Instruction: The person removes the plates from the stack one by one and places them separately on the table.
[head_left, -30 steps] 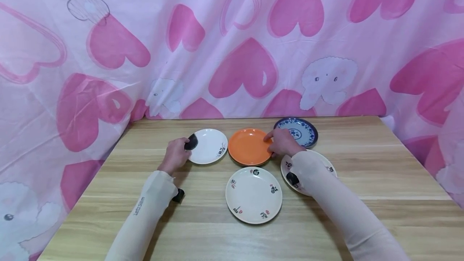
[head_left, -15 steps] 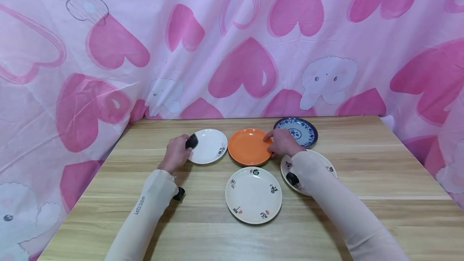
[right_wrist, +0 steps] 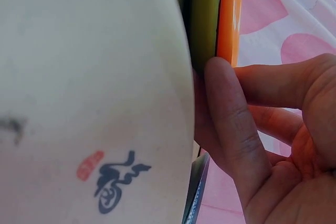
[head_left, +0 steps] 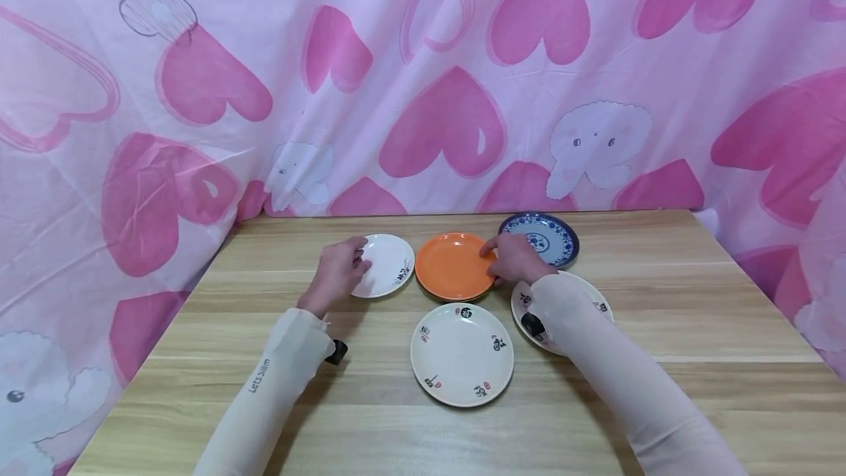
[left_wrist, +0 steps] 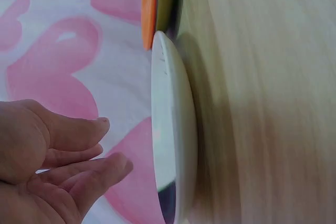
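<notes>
On the table, an orange plate [head_left: 454,267] sits in the middle of the back row, with an olive layer showing under its rim in the wrist views. My right hand [head_left: 518,259] pinches its right rim between thumb and finger. A small white plate [head_left: 386,267] with a dark floral print stands left of it, close to the orange one. Over its left edge hovers my left hand [head_left: 338,274], hiding the dark patch there. In the left wrist view, those fingers [left_wrist: 86,177] are loosely bent and apart from the white plate, with nothing between them.
Behind my right hand lies a blue-patterned plate [head_left: 562,241]. A cream plate [head_left: 584,292] with small prints is partly under my right sleeve [head_left: 595,351]. Another cream plate [head_left: 463,358] stands in front of the orange one. A pink heart-print cloth [head_left: 443,123] hangs behind the table.
My left hand has moved from the white plate's left rim to the right, in over the plate, and covers its dark patch. My right hand stays on the orange plate.
</notes>
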The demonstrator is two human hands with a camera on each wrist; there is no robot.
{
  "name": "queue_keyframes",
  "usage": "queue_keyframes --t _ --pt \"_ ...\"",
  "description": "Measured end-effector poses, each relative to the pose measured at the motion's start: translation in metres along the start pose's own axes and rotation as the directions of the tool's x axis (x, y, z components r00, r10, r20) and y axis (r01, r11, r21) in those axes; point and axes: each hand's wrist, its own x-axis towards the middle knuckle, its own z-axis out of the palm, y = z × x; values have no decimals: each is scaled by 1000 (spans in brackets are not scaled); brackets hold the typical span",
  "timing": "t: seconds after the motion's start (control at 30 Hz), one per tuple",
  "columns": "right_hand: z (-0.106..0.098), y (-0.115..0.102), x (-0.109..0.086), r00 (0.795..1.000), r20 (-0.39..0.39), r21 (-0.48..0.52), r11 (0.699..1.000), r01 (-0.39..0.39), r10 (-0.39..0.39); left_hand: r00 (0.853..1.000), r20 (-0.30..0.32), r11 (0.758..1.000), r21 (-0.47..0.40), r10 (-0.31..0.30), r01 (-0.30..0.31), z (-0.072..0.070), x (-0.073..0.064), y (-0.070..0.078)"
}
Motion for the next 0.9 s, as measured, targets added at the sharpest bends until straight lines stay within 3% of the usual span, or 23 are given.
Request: queue_keyframes --t 0.13,0.37,0.67,0.9 --pt "0 0 0 1000 1 -3 1000 -5 5 999 -10 999 -22 33 -33 2 -1 5" --pt "0 0 0 1000 -7 -15 1000 -4 4 995 47 979 -190 86 -76 9 -1 17" --pt "0 0 -2 1000 -13 -13 1000 -15 15 986 110 982 -161 121 -103 19 2 31" --pt "0 -1 -2 999 -19 6 1000 -30 30 980 148 972 -209 135 -103 29 2 39"
